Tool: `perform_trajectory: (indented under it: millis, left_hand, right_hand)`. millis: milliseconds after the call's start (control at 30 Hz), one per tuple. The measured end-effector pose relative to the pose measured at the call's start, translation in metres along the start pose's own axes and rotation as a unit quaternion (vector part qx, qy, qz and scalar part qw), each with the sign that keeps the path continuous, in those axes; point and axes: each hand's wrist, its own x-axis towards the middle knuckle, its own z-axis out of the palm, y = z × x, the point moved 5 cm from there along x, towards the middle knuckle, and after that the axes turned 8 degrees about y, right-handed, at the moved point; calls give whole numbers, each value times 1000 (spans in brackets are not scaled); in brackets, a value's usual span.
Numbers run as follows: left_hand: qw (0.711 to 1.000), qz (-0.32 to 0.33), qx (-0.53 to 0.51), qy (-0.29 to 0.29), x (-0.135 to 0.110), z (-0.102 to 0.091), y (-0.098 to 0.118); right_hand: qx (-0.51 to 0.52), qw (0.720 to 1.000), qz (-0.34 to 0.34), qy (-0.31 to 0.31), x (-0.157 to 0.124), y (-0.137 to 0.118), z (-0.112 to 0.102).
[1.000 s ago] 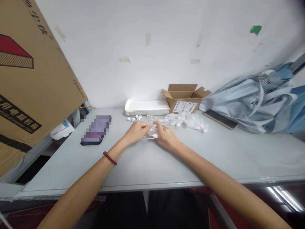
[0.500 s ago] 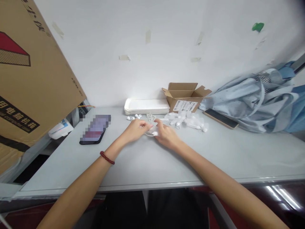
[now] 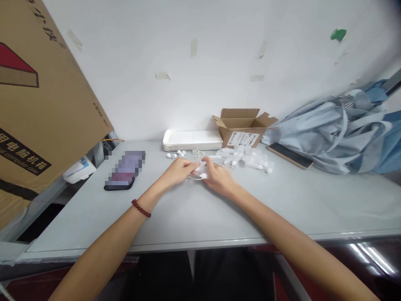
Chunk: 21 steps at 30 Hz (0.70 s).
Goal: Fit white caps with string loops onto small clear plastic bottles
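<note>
My left hand and my right hand meet over the middle of the grey table, fingers pinched together on a small white plastic piece with a thin white cord hanging from it. A red bead bracelet circles my left wrist. Just beyond the hands lie several small white caps and a loose pile of white plastic parts.
A stack of white trays and an open cardboard box stand against the wall. A dark phone lies at left, another phone at right beside blue cloth bags. A big cardboard carton leans at left.
The hands stay joined on the white piece with only small finger movements; the view has shifted slightly.
</note>
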Motion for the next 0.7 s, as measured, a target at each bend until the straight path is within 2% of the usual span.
perform_trajectory:
  millis: [100, 267, 400, 500, 600, 700]
  left_hand:
    - [1000, -15, -8, 4, 1, -2, -2]
    - [1000, -3, -1, 4, -3, -10, 9]
    - [1000, 7, -13, -13, -6, -5, 13]
    - [996, -59, -65, -18, -5, -1, 7]
    - [967, -153, -201, -12, -4, -5, 2]
    - [909, -185, -371, -42, -3, -10, 9]
  right_hand:
    - [-3, 1000, 2, 0, 0, 0, -1]
    - [-1, 1000, 5, 6, 0, 0, -2]
    - [0, 1000, 9, 2, 0, 1, -1]
    - [-3, 1000, 12, 3, 0, 2, -1]
    - [-5, 1000, 19, 1, 0, 2, -1]
    - [-5, 1000, 30, 2, 0, 4, -2]
